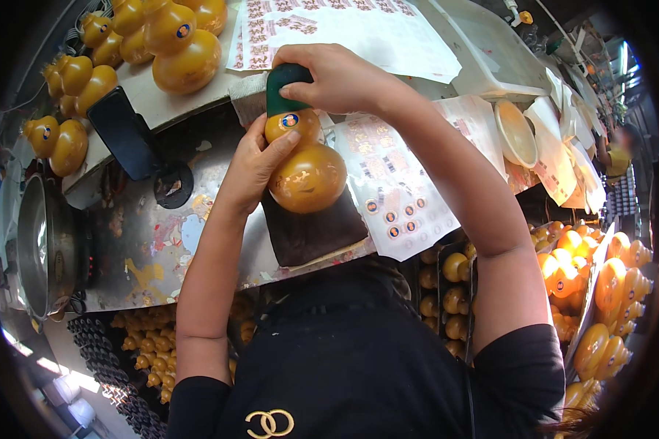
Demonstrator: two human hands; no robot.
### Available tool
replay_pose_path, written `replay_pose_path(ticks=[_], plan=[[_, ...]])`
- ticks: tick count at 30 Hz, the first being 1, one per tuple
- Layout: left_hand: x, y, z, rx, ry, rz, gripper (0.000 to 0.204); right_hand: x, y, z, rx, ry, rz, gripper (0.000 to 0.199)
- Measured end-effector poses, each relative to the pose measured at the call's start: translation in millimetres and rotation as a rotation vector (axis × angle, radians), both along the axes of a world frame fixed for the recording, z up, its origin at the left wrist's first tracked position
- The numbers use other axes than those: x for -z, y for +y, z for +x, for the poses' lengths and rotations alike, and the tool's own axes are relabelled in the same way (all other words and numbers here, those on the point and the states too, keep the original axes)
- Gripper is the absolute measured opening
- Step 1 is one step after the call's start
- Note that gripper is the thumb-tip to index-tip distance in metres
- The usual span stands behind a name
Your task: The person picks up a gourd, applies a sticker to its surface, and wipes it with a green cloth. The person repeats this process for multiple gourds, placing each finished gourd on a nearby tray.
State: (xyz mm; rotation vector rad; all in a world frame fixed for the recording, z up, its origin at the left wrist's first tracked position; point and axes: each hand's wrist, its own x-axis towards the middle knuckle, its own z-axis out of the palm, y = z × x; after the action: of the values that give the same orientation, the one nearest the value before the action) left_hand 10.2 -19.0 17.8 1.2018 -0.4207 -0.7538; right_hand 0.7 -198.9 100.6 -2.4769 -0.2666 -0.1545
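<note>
left hand point(255, 162) half-closed round gourd point(307, 179), right hand point(331, 73) curled over green piece point(276, 96); gourd likely light, stiff, slippery; best held at waist.

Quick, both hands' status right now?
Left hand: closed around the upper bulb of a glossy yellow-brown gourd.
Right hand: closed on a dark green, smooth, curved piece at the gourd's top.

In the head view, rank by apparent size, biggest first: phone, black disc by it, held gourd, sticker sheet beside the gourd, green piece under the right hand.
1. Sticker sheet
2. Held gourd
3. Phone
Unsure: black disc and green piece look close; the right hand partly covers the latter.
</note>
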Motion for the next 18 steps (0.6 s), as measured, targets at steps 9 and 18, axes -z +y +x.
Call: replay_pose_path(ticks=[9, 18], plan=[[1.6, 1.2, 4.0, -0.023, 0.280, -0.143, 0.059, 35.4, -4.2, -67.4, -0.157, -0.589, -0.096, 0.027], [7.8, -6.2, 5.7, -0.020, 0.102, -0.089, 0.037, 33.2, -17.2, -78.2, -0.198, -0.361, 0.123, 0.025]])
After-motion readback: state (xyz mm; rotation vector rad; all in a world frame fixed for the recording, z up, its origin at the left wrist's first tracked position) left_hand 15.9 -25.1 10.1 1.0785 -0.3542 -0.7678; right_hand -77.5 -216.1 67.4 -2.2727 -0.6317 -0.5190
